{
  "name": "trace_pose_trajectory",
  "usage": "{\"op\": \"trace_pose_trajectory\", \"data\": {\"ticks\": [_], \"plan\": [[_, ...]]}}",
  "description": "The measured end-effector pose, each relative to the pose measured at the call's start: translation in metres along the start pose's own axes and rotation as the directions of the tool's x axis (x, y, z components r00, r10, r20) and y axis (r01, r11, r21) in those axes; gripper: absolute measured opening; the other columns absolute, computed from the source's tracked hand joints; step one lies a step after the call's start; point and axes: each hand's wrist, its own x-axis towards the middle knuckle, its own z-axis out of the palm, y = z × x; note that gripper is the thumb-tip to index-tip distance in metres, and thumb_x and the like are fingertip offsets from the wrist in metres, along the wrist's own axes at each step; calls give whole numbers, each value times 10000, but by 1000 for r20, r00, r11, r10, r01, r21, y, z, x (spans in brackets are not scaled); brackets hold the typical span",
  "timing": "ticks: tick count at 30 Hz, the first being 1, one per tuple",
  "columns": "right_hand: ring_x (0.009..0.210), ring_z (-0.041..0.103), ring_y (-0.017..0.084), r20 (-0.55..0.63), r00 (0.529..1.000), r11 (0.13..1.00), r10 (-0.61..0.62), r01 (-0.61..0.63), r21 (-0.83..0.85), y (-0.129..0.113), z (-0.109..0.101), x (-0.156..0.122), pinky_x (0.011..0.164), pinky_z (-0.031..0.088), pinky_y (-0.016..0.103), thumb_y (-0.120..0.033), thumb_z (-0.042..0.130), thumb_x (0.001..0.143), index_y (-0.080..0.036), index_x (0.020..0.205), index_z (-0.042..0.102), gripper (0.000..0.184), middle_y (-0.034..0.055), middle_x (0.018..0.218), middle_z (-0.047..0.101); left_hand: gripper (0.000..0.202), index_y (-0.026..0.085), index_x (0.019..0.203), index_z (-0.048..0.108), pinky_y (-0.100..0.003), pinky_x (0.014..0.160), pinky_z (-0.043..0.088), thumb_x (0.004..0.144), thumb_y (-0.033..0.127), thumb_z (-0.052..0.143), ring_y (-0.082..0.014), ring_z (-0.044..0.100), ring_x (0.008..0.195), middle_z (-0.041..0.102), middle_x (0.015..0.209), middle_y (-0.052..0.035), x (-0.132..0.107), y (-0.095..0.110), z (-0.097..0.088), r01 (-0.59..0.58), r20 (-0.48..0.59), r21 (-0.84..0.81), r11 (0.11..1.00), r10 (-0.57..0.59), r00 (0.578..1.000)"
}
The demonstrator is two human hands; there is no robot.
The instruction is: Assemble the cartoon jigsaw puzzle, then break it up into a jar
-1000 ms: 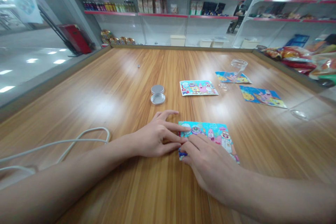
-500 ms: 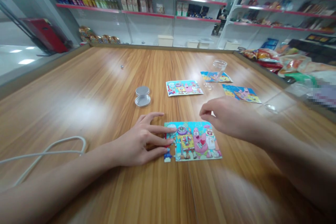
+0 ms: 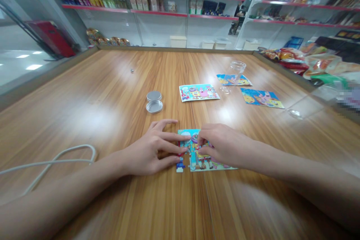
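Note:
A cartoon jigsaw puzzle (image 3: pixel 201 164) lies flat on the wooden table in front of me, partly covered by both hands. My left hand (image 3: pixel 153 150) is open, its spread fingertips resting on the puzzle's left edge. Below those fingertips a blue and white jigsaw piece (image 3: pixel 180 167) shows, with a strip of bare wood between it and the main part. Over the middle of the puzzle is my right hand (image 3: pixel 221 144), with fingers curled and thumb drawn in close to them. Whatever might be between those fingertips is too small to make out.
A matching picture card (image 3: pixel 199 93) lies beyond the puzzle. Two round metal tin parts (image 3: pixel 154 106) sit to its left. Blue cartoon cards (image 3: pixel 263 98) and a clear plastic cup (image 3: pixel 237 67) are at right. A white cable (image 3: pixel 70 162) loops at left.
My right hand has moved left and down, from above the puzzle's upper right corner to over its middle. My left hand has stayed on the left edge. The view has shifted slightly.

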Motion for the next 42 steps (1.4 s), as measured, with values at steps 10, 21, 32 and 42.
{"op": "trace_pose_trajectory", "data": {"ticks": [10,21,32,42], "plan": [[699,616,161,70,994,981,82,-68,-180,8,-60,-9,615,361,263,-244,639,872,-180,852,749,129,48,786,707,263,332,1174,735,-582,1100,364,927,298,652,-340,303,1454,649,1370,10,-2,-1,2,32,-19,-29,999,-32,999],[588,602,148,265,963,998,44,-29,-62,11,-28,-12,528,329,254,-256,696,814,-191,741,742,108,24,674,693,257,323,1148,745,-577,1128,326,909,269,670,-320,413,1367,652,1367,-11,-3,0,1,11,-20,-24,1000,-11,1000],[575,568,118,251,967,994,55,-77,78,-3,-34,-13,531,342,230,-148,633,808,-183,822,730,104,3,676,677,216,286,1105,756,-531,1106,351,910,287,663,-289,508,1219,638,1362,-45,1,17,-1,45,14,-60,997,-44,999],[638,632,111,24,996,862,87,-87,499,-36,12,-9,588,412,225,-177,654,854,-206,835,789,140,-1,733,741,195,327,1067,765,-521,1100,339,908,282,661,-291,475,1203,660,1295,-23,3,19,0,31,-7,-86,996,-32,999]]}}
